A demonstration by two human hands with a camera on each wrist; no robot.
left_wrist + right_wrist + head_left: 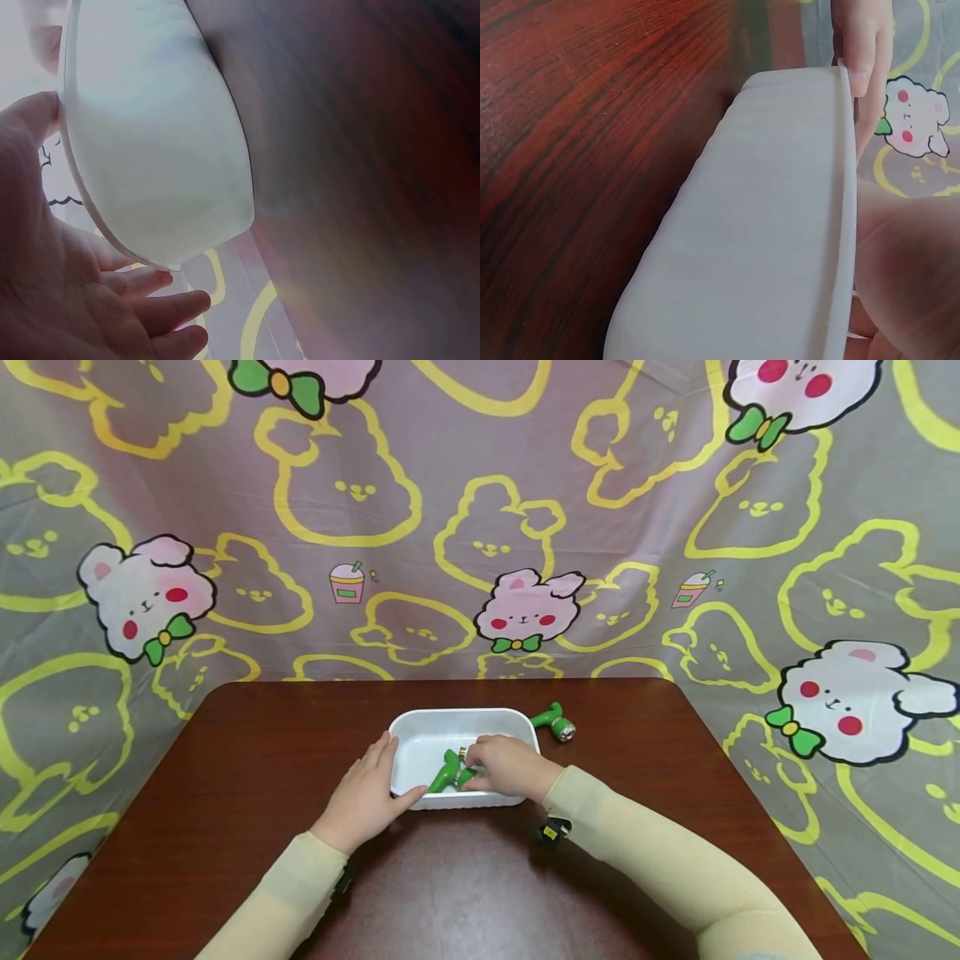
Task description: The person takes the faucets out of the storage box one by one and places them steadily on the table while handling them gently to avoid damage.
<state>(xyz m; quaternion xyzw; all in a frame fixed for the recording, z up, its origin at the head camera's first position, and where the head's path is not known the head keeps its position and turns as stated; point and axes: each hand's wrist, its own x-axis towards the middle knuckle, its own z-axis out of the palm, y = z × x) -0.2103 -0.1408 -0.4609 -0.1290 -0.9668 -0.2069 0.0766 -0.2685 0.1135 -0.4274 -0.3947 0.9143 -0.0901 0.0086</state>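
well, brown table (217, 777) fronts cartoon cloth (420, 556), left hand (363, 797) spread, right hand (510, 767) pinching fitting (467, 777).

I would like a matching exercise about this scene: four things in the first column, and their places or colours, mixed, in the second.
Things:
1. left hand
2. right hand
3. container
4. lone green piece

Places or colours:
A. on the table, outside the container, near its far right corner
B. white
C. reaching in over the container, at the other green pieces
D. touching the container at its left end

Right pairs: 1-D, 2-C, 3-B, 4-A
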